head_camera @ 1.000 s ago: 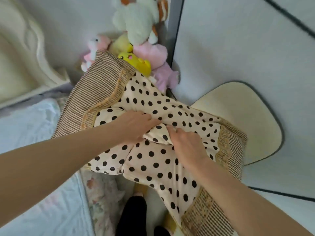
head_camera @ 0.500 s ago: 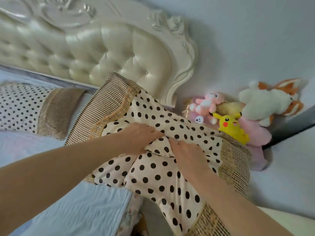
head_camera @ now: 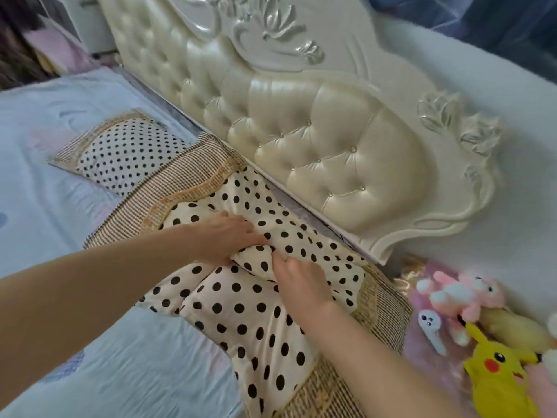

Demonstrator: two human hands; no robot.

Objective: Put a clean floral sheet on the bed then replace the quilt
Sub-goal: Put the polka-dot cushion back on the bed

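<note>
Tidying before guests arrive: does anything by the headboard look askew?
Yes. The pillow gripped by both hands, left hand and right hand, sits bunched and diagonal, overhanging the bed's edge. The other pillow lies flat.

- The fingers of the right hand sink into a fold of the near pillow, so their tips are hidden.
- The left hand hides its thumb and palm against the same fold.
- Both forearms run off the picture's lower edge.
- The near pillow's lower end is cut by the bottom edge.
- The far pillow is partly covered by the near one.
- The headboard is cut off at the top edge.
- The yellow toy and the other soft toys run out at the right edge.
- The top left corner is dark and blurred; what lies there cannot be told.
</note>
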